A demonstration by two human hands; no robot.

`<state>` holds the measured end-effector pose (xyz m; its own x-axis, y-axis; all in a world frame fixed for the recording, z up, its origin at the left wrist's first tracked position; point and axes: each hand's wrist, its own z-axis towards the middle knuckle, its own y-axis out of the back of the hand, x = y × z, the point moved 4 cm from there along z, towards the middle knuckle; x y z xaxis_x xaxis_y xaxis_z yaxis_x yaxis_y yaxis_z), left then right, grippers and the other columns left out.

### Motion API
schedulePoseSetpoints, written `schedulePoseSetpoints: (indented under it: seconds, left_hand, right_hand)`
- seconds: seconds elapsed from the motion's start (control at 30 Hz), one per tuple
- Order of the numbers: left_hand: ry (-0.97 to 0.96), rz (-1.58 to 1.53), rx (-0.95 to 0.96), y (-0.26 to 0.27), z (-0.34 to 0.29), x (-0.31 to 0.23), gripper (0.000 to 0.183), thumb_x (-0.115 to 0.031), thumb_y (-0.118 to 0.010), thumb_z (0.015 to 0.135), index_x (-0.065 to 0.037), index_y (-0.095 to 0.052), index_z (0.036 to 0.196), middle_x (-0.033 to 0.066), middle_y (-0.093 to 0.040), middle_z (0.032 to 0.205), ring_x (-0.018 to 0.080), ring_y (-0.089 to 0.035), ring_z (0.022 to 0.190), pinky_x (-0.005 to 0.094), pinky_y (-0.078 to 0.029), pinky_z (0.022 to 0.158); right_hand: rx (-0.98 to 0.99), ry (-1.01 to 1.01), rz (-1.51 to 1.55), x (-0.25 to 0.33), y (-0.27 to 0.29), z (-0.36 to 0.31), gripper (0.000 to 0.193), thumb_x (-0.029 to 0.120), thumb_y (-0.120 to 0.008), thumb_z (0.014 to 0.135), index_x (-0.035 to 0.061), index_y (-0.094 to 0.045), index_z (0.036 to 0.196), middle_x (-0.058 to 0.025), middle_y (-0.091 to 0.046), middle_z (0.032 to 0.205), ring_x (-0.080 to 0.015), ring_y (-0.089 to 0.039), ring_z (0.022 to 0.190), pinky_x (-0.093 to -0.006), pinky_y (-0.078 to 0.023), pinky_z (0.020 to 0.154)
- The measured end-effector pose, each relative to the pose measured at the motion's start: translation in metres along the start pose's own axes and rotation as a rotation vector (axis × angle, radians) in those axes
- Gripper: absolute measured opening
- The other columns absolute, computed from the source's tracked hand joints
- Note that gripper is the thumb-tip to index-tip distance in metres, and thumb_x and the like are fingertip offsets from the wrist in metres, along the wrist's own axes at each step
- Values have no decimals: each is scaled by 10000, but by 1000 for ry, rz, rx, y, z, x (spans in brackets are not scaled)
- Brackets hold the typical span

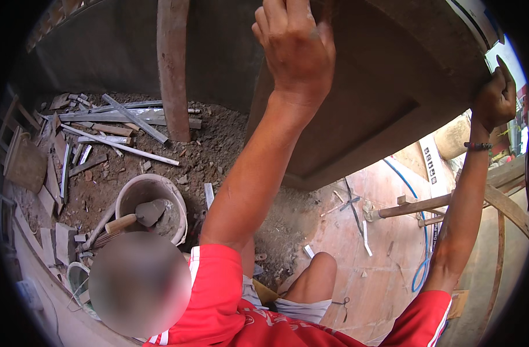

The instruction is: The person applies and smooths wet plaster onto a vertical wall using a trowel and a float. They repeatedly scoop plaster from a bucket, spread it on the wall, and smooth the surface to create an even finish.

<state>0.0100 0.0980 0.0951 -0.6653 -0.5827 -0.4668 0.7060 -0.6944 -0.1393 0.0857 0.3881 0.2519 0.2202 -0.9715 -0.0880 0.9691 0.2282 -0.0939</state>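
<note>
We log a grey panel (pixel 368 75) between 1 and 2 o'clock. Near 12, our left hand (pixel 296 46) curls, fingertips cropped; our right hand (pixel 496 99), past 2, bends at the panel's edge. What either pinches, we cannot tell. Past 8: a bucket (pixel 180 202) holding a trowel (pixel 151 213).

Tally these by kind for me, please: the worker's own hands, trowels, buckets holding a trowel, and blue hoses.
Left hand and right hand: 2
Trowel: 1
Bucket holding a trowel: 1
Blue hose: 1
Total: 5
</note>
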Motion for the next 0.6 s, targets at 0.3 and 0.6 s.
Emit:
schedulePoseSetpoints:
  seconds: [0.3, 0.6]
  left_hand:
    - [-11, -79, 94, -2, -53, 11, 489, 44, -672, 676, -44, -617, 1155, 135, -556, 1004, 322, -534, 935, 420, -416, 821]
    - [113, -42, 57, 19, -129, 60, 426, 32, -700, 731, 4, -618, 1149, 160, -568, 999, 336, -543, 937, 419, -434, 851]
  right_hand:
    - [1, 30, -11, -5, 0, 4, 272, 232, -583, 881, 75, -761, 1016, -44, -749, 982, -158, -698, 870, -277, -526, 791]
    - [-6, -40, 9, 6, -9, -11, 236, 136, -564, 898, 85, -766, 1008, -45, -745, 1013, -160, -686, 879, -274, -521, 817]
